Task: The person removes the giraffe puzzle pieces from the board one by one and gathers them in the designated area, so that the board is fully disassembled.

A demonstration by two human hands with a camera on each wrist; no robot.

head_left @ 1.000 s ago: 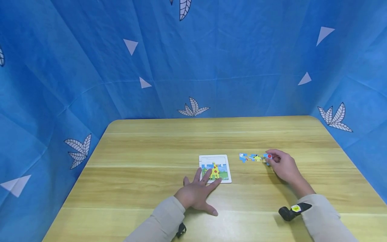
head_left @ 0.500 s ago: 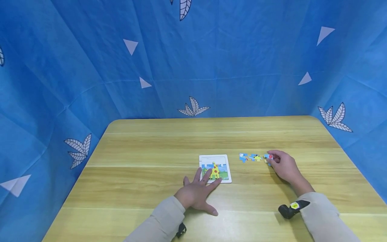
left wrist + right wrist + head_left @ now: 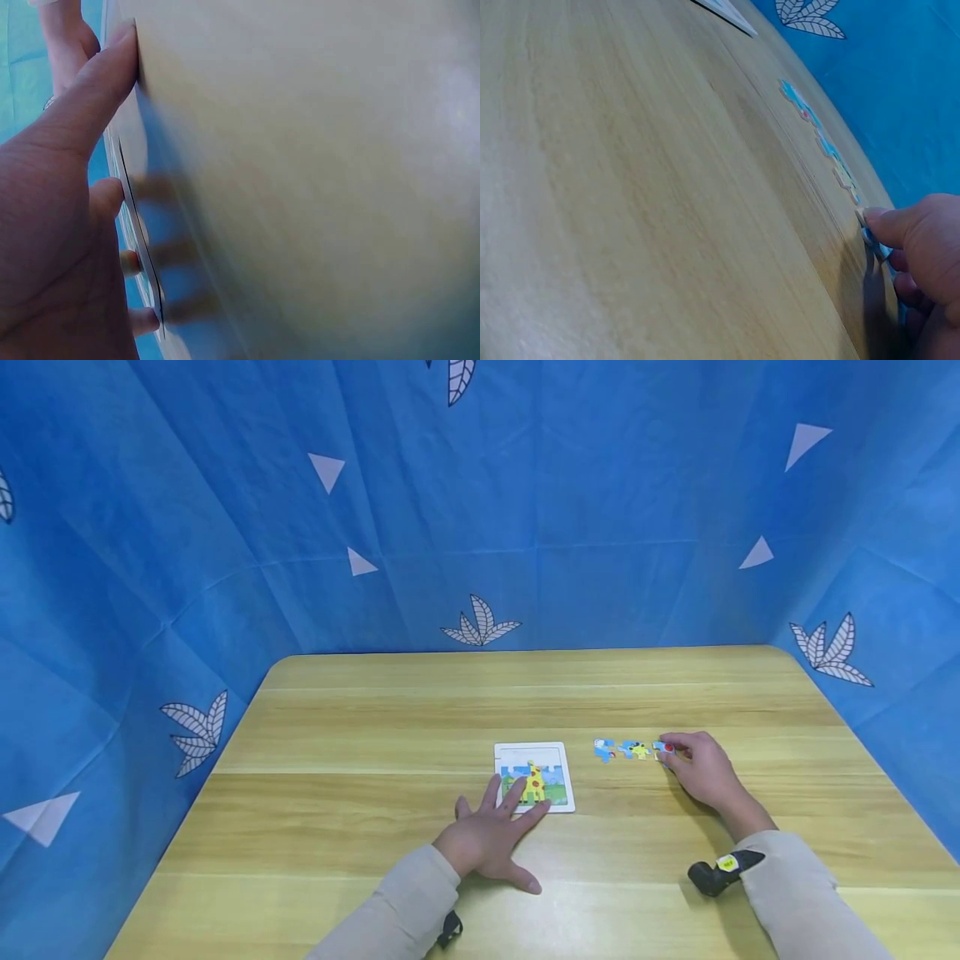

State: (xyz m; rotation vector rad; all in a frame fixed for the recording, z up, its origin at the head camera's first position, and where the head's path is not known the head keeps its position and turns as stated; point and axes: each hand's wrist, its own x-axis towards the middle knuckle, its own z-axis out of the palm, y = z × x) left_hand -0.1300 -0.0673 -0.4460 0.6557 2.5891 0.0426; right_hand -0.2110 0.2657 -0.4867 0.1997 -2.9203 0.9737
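A white-framed jigsaw puzzle [image 3: 555, 774] with a yellow giraffe lies in the middle of the table, its top strip bare white. My left hand [image 3: 487, 843] is spread flat, fingertips resting on the lower part of the puzzle. In the left wrist view the fingers of my left hand [image 3: 71, 187] reach the frame's edge. To the right, my right hand [image 3: 705, 770] pinches a blue jigsaw piece [image 3: 660, 747] with a red spot between thumb and fingers; part of it is hidden. Thumb and piece show low over the table in the right wrist view.
Two more jigsaw pieces lie in a row left of the right hand: a blue one [image 3: 603, 750] and a blue-and-yellow one [image 3: 636, 750]. The wooden table [image 3: 375, 727] is bordered by a blue curtain [image 3: 480, 510]. A black wrist device [image 3: 720, 872] sits at the right sleeve.
My right hand shifts slightly with its jigsaw piece, and the fingers now cover more of the red spot. My left hand stays in place on the puzzle.
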